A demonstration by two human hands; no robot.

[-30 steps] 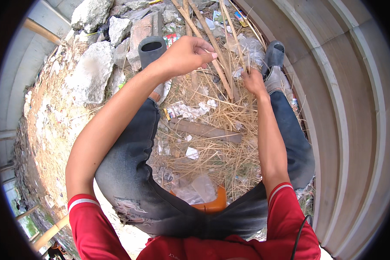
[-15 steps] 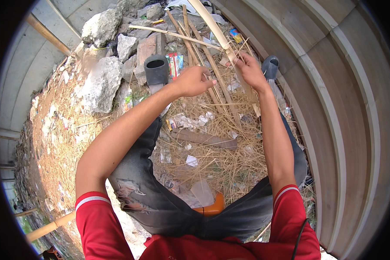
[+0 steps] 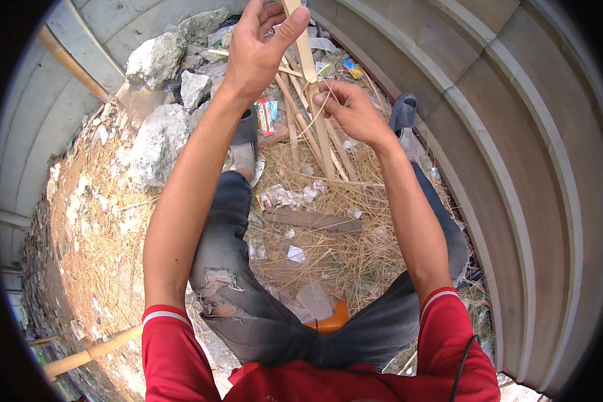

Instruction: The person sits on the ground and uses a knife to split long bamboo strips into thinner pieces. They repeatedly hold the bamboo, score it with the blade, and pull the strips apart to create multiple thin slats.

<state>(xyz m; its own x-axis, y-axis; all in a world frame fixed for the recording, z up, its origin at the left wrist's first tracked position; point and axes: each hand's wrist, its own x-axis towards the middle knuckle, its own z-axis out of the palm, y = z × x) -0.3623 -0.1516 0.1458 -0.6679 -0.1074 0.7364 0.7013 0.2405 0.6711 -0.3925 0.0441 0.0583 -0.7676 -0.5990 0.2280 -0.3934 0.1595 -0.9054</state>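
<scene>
A long, pale bamboo strip [image 3: 306,59] stands steeply in front of me, running from the top edge of the view down between my feet. My left hand [image 3: 254,50] is high up on it, thumb across the strip and fingers curled at its other side. Lower down, my right hand [image 3: 348,107] pinches the strip between thumb and fingers, just below a joint-like bend. Thin frayed strands stick out there, beside the right fingertips. The strip's upper end is out of view.
Several bamboo sticks [image 3: 295,110] lie on the straw-covered ground beyond my hands. Rough rocks [image 3: 157,144] are piled at left. A corrugated wall [image 3: 489,154] curves along the right. A flat brown piece of wood [image 3: 315,220] and an orange object [image 3: 331,318] lie between my legs.
My left hand has gone up and away from me, from beside the strip onto its upper part. The right hand has shifted left with the strip, which now stands more upright.
</scene>
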